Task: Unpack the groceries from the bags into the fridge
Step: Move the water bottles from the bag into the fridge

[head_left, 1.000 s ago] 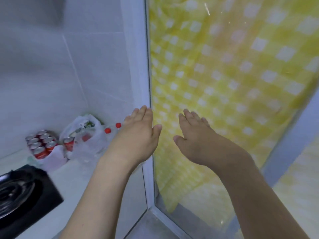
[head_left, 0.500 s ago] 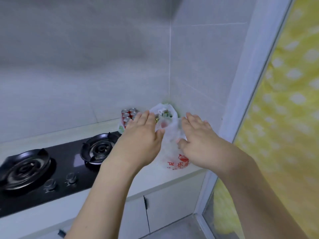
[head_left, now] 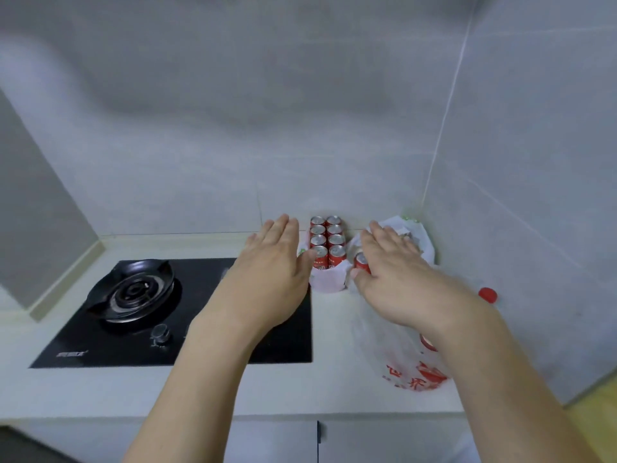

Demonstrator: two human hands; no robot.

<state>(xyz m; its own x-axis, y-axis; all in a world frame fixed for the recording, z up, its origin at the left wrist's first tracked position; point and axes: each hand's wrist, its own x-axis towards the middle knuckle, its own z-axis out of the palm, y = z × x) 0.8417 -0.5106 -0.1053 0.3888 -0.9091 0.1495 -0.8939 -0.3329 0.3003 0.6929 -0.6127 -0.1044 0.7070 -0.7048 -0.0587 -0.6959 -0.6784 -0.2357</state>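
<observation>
Half a second before, the yellow checked curtain had filled the right side of the view; now it was gone from sight, the stove [head_left: 173,312] lay further to the left, and both hands had come up nearer the groceries in the corner. The left hand [head_left: 270,279] hovered flat over the stove's right edge, fingers straight and together, gripping nothing, its thumb just beside the block of red cans [head_left: 325,242]. The right hand [head_left: 394,279] was spread open over the white plastic bag [head_left: 404,359], its thumb beside a single red can [head_left: 360,262]; whether it touched that can I could not tell. The eight cans stood upright in two rows against the back wall, their lower halves wrapped in white plastic. The bag slumped on the tabletop [head_left: 334,385], red print on its front, its contents mostly hidden by the wrist. A red cap [head_left: 487,294] showed behind the forearm, whatever it topped out of sight.
</observation>
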